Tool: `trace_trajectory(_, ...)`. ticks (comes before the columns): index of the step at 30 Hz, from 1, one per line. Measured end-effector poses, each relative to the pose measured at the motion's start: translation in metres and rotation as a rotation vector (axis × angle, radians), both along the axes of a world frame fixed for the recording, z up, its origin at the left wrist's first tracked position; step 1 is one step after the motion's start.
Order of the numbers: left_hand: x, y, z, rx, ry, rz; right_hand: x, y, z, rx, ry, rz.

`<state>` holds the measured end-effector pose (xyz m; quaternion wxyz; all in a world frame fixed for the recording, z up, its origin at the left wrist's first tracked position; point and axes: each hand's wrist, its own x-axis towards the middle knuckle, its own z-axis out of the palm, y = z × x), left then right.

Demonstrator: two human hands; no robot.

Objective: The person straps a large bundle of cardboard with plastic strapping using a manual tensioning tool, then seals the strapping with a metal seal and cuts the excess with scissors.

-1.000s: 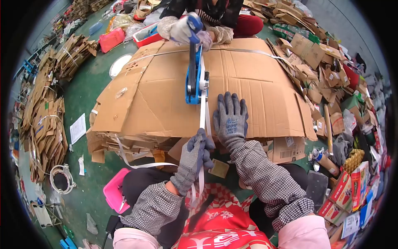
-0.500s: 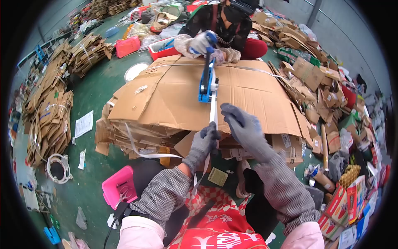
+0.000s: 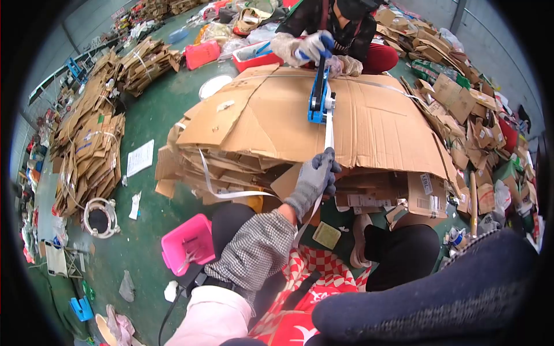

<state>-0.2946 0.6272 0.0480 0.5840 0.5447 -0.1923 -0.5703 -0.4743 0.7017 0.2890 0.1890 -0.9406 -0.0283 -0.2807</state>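
Moved since the earlier frame: right grip (image 3: pixel 427 291), seen then over the front edge of the cardboard bundle (image 3: pixel 277 130), now lifted away and brought close to the camera as a large dark gloved form. Its fingers are not made out; whether it is open or closed, and whether anything is held, cannot be told.

Left grip (image 3: pixel 314 181), grey-gloved: closed, fingers curled about a white strap (image 3: pixel 329 135), at the bundle's front edge. Strap drawn straight between grip and tool; a tail is left hanging below the grip. A loose length is looped down from the bundle's front, to the left of the grip.

Blue strapping tool (image 3: pixel 319 104): set on the bundle's top, directly ahead of the left grip, its dark lever raised. Lever end is held by a co-worker's gloved hand (image 3: pixel 311 49), farther ahead.

Bundle: flattened sheets, stacked, spread ahead of the left grip and to both sides of it.

Pink container (image 3: pixel 176 239): placed on the floor, left of the left grip and nearer the camera; scissors contained. Yellowish block (image 3: pixel 326 236): on the floor, nearer than the left grip. Paper sheet (image 3: pixel 140 157): on the floor, well to its left.
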Motion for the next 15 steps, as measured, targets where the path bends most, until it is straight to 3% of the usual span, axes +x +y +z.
trace_trajectory(6,-0.002,-0.01,-0.008,-0.026,0.004,0.078,-0.011,-0.01,0.005,0.01,-0.039,-0.086)
trace_trajectory(15,-0.004,0.004,-0.009,-0.003,-0.02,-0.011,-0.025,-0.01,-0.002,0.053,-0.026,-0.222)
